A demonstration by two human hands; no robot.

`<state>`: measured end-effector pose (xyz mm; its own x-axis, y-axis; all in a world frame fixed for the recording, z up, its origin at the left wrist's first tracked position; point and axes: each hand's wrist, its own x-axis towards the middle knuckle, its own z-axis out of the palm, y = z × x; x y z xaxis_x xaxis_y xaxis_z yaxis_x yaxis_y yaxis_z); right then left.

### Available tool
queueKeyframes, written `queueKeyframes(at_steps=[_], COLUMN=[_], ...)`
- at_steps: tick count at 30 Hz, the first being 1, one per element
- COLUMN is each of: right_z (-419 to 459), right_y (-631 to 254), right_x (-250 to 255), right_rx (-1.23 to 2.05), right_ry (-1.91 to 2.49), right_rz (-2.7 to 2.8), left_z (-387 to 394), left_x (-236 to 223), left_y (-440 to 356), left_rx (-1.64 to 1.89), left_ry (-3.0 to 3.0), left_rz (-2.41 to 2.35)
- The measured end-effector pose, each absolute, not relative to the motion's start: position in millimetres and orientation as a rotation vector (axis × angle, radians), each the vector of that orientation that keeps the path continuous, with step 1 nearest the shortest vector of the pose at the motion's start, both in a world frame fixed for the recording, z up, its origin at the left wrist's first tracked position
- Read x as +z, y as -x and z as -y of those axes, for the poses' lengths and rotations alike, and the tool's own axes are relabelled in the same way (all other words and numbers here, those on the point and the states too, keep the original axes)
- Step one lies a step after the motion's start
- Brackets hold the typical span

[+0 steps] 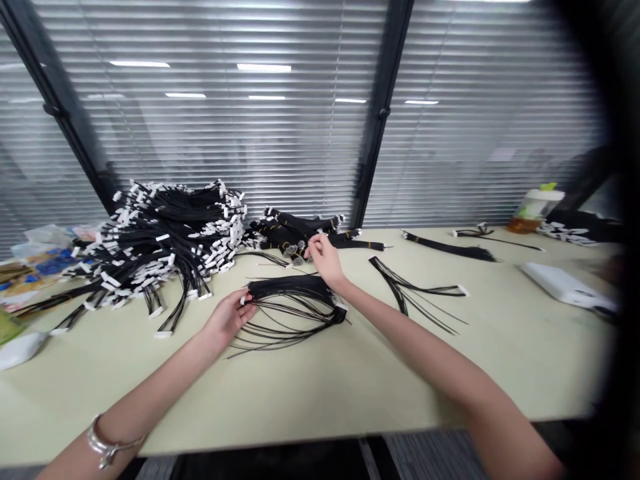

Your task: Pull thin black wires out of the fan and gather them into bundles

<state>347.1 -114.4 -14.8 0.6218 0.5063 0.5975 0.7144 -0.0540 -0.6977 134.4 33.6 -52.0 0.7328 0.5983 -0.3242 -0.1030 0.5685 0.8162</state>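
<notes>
My left hand (229, 316) rests on the table with its fingers curled round the left end of a loose bunch of thin black wires (295, 305) that lies bent in a loop before me. My right hand (324, 257) reaches further back, its fingers pinched at the near end of a heap of tied black cable bundles (295, 235); what it grips is too small to make out. A silver bracelet (105, 445) sits on my left wrist.
A large pile of black cables with white connectors (160, 247) fills the back left of the pale table (320, 393). Loose wire sets (415, 290) and a bundle (447, 247) lie at right, with a white box (565, 283) and a jar (533, 210). Blinds behind.
</notes>
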Motion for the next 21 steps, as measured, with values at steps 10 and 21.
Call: queueKeyframes(at_steps=[10,21], right_z=[-6.7,-8.1], right_y=[-309.5,-302.1], right_x=[7.6,13.3], right_rx=[-0.349,-0.337], right_ry=[1.864,1.897], right_rz=[1.152,0.990], left_z=[-36.2,-38.4], left_x=[-55.4,-57.6], left_y=[-135.1,-138.2], left_rx=[0.466,0.457], left_ry=[-0.880,-0.899], left_rz=[-0.609,-0.623])
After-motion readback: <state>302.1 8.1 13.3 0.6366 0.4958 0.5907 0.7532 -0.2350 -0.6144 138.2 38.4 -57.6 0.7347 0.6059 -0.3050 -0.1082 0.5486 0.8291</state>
